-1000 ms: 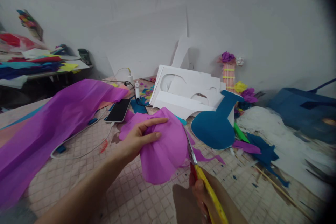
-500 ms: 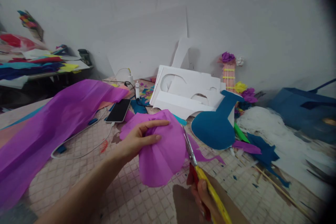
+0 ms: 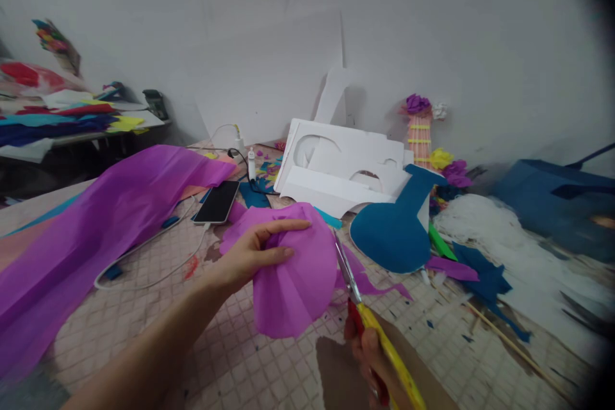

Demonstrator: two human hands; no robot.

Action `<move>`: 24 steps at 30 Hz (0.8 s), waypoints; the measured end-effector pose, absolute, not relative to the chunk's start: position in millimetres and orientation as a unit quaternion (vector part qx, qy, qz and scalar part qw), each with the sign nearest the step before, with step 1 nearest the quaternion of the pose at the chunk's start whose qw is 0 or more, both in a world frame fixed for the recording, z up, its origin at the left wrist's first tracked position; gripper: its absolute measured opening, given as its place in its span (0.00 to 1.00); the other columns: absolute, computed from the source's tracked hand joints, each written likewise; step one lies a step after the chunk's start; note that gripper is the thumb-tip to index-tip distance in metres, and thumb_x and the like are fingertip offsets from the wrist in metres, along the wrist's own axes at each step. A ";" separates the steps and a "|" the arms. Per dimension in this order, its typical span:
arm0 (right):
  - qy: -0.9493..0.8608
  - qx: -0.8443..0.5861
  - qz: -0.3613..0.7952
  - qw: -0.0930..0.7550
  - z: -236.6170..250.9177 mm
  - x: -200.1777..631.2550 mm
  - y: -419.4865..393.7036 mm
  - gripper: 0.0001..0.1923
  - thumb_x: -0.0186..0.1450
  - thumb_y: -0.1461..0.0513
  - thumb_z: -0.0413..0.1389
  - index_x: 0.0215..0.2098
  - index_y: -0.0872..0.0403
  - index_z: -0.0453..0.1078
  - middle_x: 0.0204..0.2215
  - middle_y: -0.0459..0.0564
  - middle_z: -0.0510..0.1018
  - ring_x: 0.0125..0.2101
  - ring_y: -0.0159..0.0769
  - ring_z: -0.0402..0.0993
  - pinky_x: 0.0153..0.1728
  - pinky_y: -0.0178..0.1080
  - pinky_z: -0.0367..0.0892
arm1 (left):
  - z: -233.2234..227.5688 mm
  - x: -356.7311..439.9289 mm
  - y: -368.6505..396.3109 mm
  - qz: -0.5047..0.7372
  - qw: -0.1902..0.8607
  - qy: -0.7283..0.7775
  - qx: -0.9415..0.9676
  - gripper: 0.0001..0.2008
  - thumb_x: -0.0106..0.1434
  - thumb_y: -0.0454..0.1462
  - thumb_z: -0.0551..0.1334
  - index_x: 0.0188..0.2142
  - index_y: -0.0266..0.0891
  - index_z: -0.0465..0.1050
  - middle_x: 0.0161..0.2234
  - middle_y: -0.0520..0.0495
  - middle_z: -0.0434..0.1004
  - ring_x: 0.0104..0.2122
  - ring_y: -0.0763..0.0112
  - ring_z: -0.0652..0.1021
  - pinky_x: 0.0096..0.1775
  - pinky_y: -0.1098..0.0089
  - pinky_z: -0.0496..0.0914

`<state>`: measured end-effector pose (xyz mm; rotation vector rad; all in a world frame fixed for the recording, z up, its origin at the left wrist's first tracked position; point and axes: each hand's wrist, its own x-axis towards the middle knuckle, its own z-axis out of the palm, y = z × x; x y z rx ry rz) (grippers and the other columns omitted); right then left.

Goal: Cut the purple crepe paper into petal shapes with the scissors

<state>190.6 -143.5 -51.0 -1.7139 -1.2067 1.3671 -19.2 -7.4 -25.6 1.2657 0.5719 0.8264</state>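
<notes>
1. The left hand [image 3: 252, 256] pinches a folded purple tissue piece [image 3: 293, 272], held up above the middle of the tiled table [image 3: 144, 320].
2. The right hand [image 3: 372, 359] is closed around the yellow-handled scissors [image 3: 369, 320] at the near edge, blades at the tissue's right rim.
3. It looks like a trimming cut along a curved edge.
4. Next up, probably: turn the tissue into the blades, fingers [image 3: 288, 226] kept clear.
</notes>
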 end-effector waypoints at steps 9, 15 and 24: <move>-0.428 -0.659 0.534 0.311 -51.7 190.6 -145.3 0.31 0.50 0.32 0.47 0.32 0.49 0.63 0.21 0.41 0.63 0.15 0.28 0.59 0.14 0.30 0.58 | -27.0 -19.6 -7.3 0.365 0.692 0.260 0.566 0.21 0.53 0.36 0.66 0.48 0.48 0.73 0.45 0.50 0.74 0.33 0.72 0.74 0.32 0.76 0.66; -0.415 -0.652 0.547 0.320 -54.5 192.9 -143.5 0.30 0.49 0.33 0.51 0.28 0.49 0.63 0.19 0.41 0.62 0.14 0.26 0.56 0.12 0.29 0.55 | -27.9 -19.5 -6.4 0.369 0.684 0.258 0.574 0.20 0.53 0.35 0.66 0.47 0.48 0.73 0.47 0.50 0.73 0.35 0.72 0.74 0.33 0.77 0.67; -0.399 -0.639 0.557 0.349 -64.6 193.1 -142.3 0.28 0.48 0.34 0.52 0.27 0.48 0.63 0.17 0.40 0.62 0.12 0.25 0.53 0.10 0.30 0.53 | -28.9 -20.0 -5.5 0.368 0.688 0.240 0.578 0.20 0.54 0.34 0.66 0.48 0.48 0.73 0.46 0.51 0.74 0.34 0.77 0.73 0.32 0.80 0.66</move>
